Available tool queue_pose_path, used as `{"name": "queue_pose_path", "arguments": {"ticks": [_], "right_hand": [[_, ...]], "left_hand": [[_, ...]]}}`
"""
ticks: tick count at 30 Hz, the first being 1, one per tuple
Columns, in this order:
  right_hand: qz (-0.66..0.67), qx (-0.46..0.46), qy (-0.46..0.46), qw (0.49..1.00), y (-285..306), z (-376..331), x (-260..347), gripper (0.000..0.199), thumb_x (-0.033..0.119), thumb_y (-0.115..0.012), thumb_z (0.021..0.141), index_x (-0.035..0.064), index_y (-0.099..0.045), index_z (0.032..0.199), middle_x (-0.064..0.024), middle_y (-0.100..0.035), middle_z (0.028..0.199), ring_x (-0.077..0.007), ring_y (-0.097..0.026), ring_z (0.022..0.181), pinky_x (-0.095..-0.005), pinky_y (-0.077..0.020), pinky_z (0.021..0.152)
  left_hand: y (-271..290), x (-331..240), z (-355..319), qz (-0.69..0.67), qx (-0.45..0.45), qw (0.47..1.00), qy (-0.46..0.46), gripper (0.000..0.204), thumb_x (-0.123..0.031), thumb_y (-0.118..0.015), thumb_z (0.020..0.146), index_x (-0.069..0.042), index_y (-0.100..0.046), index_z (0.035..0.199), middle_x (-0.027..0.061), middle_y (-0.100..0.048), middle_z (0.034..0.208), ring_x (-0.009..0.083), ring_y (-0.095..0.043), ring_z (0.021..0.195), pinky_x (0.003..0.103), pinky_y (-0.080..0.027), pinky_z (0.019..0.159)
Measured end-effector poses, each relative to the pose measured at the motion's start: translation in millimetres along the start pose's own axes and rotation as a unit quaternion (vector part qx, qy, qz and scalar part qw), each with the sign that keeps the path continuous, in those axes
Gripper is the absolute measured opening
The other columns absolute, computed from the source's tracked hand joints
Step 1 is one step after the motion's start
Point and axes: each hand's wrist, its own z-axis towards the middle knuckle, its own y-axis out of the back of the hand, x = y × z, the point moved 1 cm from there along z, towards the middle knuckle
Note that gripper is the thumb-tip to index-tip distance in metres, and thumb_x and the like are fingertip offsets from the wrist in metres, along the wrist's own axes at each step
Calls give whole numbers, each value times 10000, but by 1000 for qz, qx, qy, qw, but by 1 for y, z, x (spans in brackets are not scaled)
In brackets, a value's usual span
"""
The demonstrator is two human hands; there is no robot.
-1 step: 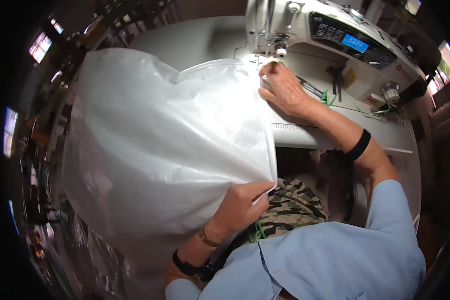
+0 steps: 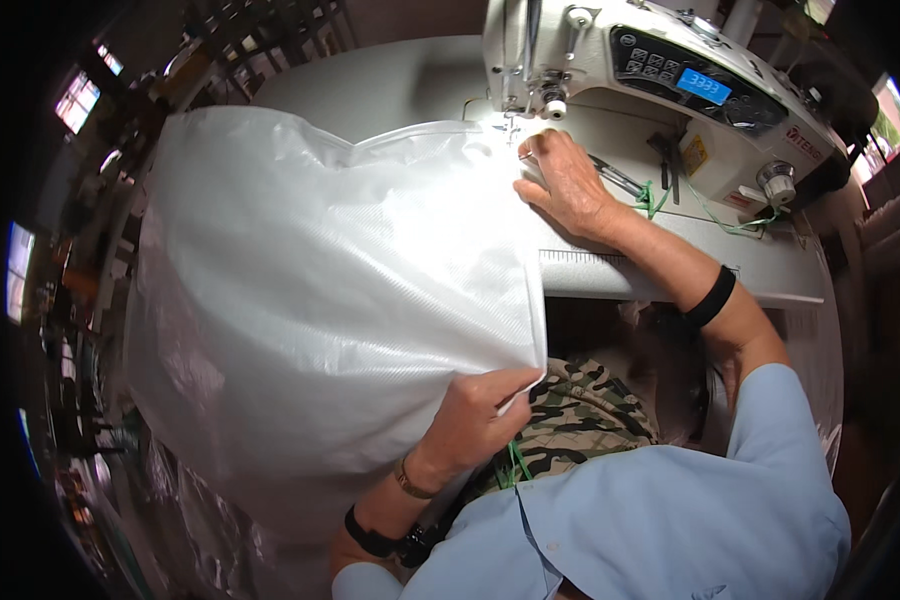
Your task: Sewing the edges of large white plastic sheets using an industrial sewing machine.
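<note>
A big white woven plastic sheet (image 2: 300, 270), shiny and folded over along its right edge, spreads across the left side of the sewing table. My left hand (image 2: 475, 415) is closed on the near corner of that folded edge, pinching it between thumb and fingers and drawing creases toward it. At the far end of the same edge, my right hand (image 2: 568, 185) has its fingers curled on the hem beside the needle, thumb lying lower along the edge. The sewing machine's needle and presser foot (image 2: 511, 128) stand at the sheet's far right corner, partly washed out by a bright lamp.
The white sewing machine (image 2: 760, 140) has a lit blue display (image 2: 703, 86). Behind my right wrist lie tweezers (image 2: 618, 177) and a green cord (image 2: 654, 202). A ruler scale (image 2: 580, 257) runs along the table's front. My camouflage-covered lap (image 2: 590, 400) is below.
</note>
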Motion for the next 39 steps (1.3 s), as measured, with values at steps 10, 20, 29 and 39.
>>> {"name": "queue_pose_path", "arguments": {"ticks": [10, 20, 29, 39], "right_hand": [[-2, -2, -3, 1000, 1, -6, 2, 440, 312, -691, 899, -26, -621, 1172, -183, -593, 1143, -320, -537, 1142, -437, -407, 1015], [-43, -28, 61, 997, -3, -8, 13, 287, 220, -686, 909, 18, -648, 1109, -143, -646, 1210, -298, -572, 1159, -426, -437, 964], [-160, 45, 25, 986, -6, -4, 26, 197, 114, -553, 898, -2, -676, 998, -146, -666, 1157, -274, -588, 1137, -463, -421, 890], [-109, -1, -32, 994, -16, -6, 8, 299, 286, -528, 999, 81, -697, 1135, -139, -629, 1157, -274, -542, 1157, -459, -374, 971]], "left_hand": [[5, 12, -17, -33, -37, 999, 18, 313, 23, -611, 842, 84, -688, 1139, 191, -749, 954, 152, -690, 743, 264, -534, 692], [13, 11, -25, -35, -30, 997, 54, 302, 30, -607, 851, 79, -683, 1139, 196, -735, 923, 200, -718, 781, 288, -536, 701], [-5, 5, -17, 4, -65, 996, 64, 232, 16, -649, 865, 60, -696, 1087, 178, -730, 892, 187, -717, 776, 277, -536, 705], [-17, -2, -9, 233, -107, 966, 4, 242, 31, -619, 843, 29, -673, 1080, 193, -697, 866, 332, -677, 694, 368, -532, 646]]}}
